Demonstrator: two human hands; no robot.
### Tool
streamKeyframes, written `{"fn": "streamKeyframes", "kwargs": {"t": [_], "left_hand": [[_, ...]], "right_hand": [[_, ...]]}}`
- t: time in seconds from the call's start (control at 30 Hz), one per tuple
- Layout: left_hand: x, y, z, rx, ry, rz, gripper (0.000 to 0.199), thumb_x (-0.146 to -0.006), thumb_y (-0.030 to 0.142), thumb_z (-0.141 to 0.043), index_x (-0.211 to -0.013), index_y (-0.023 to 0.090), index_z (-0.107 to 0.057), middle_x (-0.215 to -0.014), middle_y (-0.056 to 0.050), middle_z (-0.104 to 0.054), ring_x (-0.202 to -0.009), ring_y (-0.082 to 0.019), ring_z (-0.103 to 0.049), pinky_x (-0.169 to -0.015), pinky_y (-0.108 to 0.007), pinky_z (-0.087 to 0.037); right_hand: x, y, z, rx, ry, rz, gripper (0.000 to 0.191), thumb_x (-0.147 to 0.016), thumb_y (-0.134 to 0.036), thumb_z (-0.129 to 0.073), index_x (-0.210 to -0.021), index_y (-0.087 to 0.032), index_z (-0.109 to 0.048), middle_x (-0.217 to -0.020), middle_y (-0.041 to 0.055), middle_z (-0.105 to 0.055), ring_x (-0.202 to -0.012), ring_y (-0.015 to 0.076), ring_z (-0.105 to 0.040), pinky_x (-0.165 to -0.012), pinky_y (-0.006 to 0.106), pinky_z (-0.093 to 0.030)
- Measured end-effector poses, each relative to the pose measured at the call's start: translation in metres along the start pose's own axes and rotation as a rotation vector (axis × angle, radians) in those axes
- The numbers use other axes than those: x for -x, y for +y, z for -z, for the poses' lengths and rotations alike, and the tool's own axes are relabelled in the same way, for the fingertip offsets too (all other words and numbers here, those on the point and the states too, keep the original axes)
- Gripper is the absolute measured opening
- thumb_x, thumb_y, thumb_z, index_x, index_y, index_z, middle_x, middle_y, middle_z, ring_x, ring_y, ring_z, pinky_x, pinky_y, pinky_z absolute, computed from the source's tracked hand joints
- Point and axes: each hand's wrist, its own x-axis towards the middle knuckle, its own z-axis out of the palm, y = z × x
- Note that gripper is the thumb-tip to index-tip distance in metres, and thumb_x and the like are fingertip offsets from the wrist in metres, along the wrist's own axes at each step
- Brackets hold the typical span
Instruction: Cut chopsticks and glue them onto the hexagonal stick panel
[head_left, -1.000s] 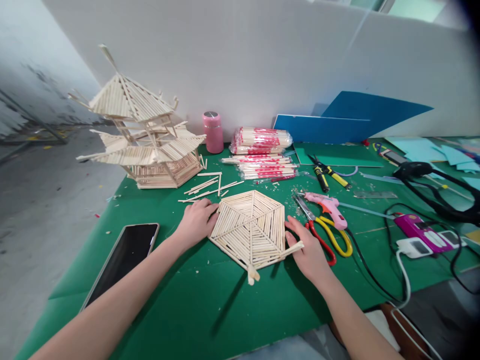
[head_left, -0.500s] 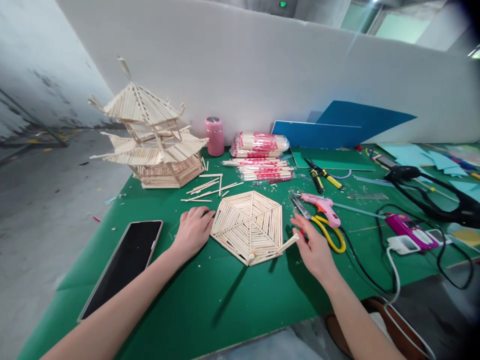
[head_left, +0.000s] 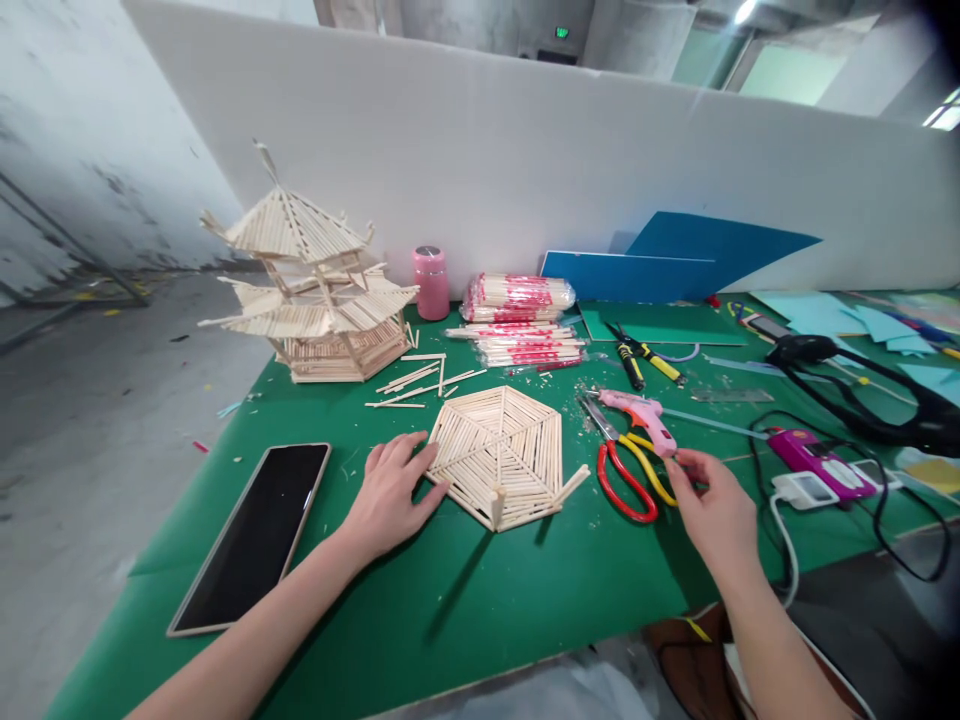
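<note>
Currently, the many-sided panel of pale wooden sticks [head_left: 499,455] is lying near the middle of the green-covered table [head_left: 525,600], and bare green surface is stretching between it and the front edge nearest you. Leftward, your room is narrowing at the flat black phone with a pale rim [head_left: 259,535]; beyond it, the table's left edge is slanting away. Rightward, the scissors with red and yellow handles [head_left: 619,437] are lying near the panel, leaving a slim green gap. Behind it, loose pale sticks [head_left: 409,378] are crowding the far side. Your left hand [head_left: 394,490] is resting palm down, fingers loosely spread, thumb touching the panel's left edge. Your right hand [head_left: 716,510] is sitting with bent fingers, thumb and forefinger meeting at the handle end of the pink plastic glue gun [head_left: 637,410]; you cannot tell whether they are gripping it.
</note>
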Motion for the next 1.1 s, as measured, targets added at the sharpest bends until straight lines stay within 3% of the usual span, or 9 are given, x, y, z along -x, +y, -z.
{"fn": "streamKeyframes", "kwargs": {"t": [0.13, 0.2, 0.33, 0.43, 0.7, 0.83, 0.97, 1.1], "left_hand": [[0.009, 0.013, 0.000, 0.045, -0.027, -0.161, 0.058, -0.071, 0.047, -0.052, -0.119, 0.017, -0.040, -0.127, -0.015, -0.041, -0.120, -0.030, -0.030, -0.097, -0.051, -0.019], [0.009, 0.018, -0.003, 0.051, -0.045, -0.202, 0.058, -0.072, 0.048, -0.051, -0.119, 0.017, -0.040, -0.127, -0.015, -0.041, -0.120, -0.029, -0.030, -0.098, -0.052, -0.016], [0.003, 0.022, -0.007, 0.081, -0.068, -0.204, 0.041, -0.079, 0.043, -0.044, -0.111, 0.017, -0.049, -0.120, -0.014, -0.049, -0.115, -0.027, -0.040, -0.096, -0.052, -0.021], [-0.002, 0.024, -0.008, 0.091, -0.059, -0.188, 0.040, -0.079, 0.043, -0.043, -0.107, 0.016, -0.052, -0.118, -0.015, -0.051, -0.114, -0.028, -0.041, -0.094, -0.052, -0.024], [-0.006, 0.029, -0.009, 0.092, -0.052, -0.172, 0.040, -0.078, 0.042, -0.045, -0.108, 0.016, -0.050, -0.120, -0.015, -0.049, -0.113, -0.028, -0.041, -0.092, -0.050, -0.028], [-0.007, 0.031, -0.010, 0.068, -0.059, -0.163, 0.040, -0.079, 0.042, -0.044, -0.108, 0.015, -0.050, -0.120, -0.016, -0.049, -0.113, -0.028, -0.041, -0.090, -0.049, -0.029], [-0.010, 0.032, -0.012, 0.054, -0.045, -0.160, 0.040, -0.078, 0.043, -0.045, -0.106, 0.015, -0.051, -0.119, -0.015, -0.050, -0.111, -0.029, -0.042, -0.087, -0.048, -0.030], [-0.010, 0.033, -0.014, 0.057, -0.023, -0.153, 0.039, -0.078, 0.043, -0.045, -0.105, 0.016, -0.052, -0.118, -0.015, -0.051, -0.111, -0.029, -0.042, -0.085, -0.048, -0.030]], "right_hand": [[-0.019, 0.006, -0.006, 0.127, 0.001, 0.025, 0.038, -0.071, -0.043, -0.048, -0.097, -0.015, -0.055, -0.089, 0.0111, -0.059, -0.075, 0.0245, -0.054, -0.061, 0.034, -0.042], [-0.031, 0.007, -0.012, 0.176, -0.030, 0.039, 0.041, -0.070, -0.044, -0.048, -0.099, -0.015, -0.055, -0.091, 0.0121, -0.057, -0.078, 0.0259, -0.054, -0.063, 0.036, -0.042], [-0.044, 0.009, -0.022, 0.237, -0.117, 0.050, 0.041, -0.072, -0.044, -0.045, -0.100, -0.016, -0.055, -0.087, 0.0115, -0.058, -0.071, 0.0248, -0.055, -0.058, 0.034, -0.042], [-0.047, 0.014, -0.026, 0.257, -0.154, 0.047, 0.038, -0.075, -0.042, -0.041, -0.101, -0.017, -0.055, -0.081, 0.0098, -0.058, -0.066, 0.0231, -0.056, -0.053, 0.031, -0.041], [-0.056, 0.028, -0.024, 0.293, -0.089, 0.032, 0.038, -0.076, -0.038, -0.041, -0.101, -0.014, -0.055, -0.088, 0.0134, -0.058, -0.076, 0.0274, -0.054, -0.057, 0.035, -0.042], [-0.047, 0.017, -0.014, 0.287, -0.041, 0.058, 0.042, -0.076, -0.037, -0.042, -0.109, -0.012, -0.048, -0.103, 0.0171, -0.052, -0.091, 0.0306, -0.050, -0.066, 0.039, -0.041], [-0.023, 0.002, -0.008, 0.205, -0.173, 0.151, 0.024, -0.077, -0.032, -0.042, -0.093, -0.019, -0.053, -0.087, 0.0048, -0.059, -0.075, 0.0166, -0.057, -0.063, 0.025, -0.044], [-0.009, -0.004, -0.012, 0.208, -0.275, 0.180, 0.016, -0.074, -0.030, -0.045, -0.084, -0.020, -0.054, -0.084, 0.0038, -0.059, -0.068, 0.0165, -0.058, -0.056, 0.026, -0.044]]}}
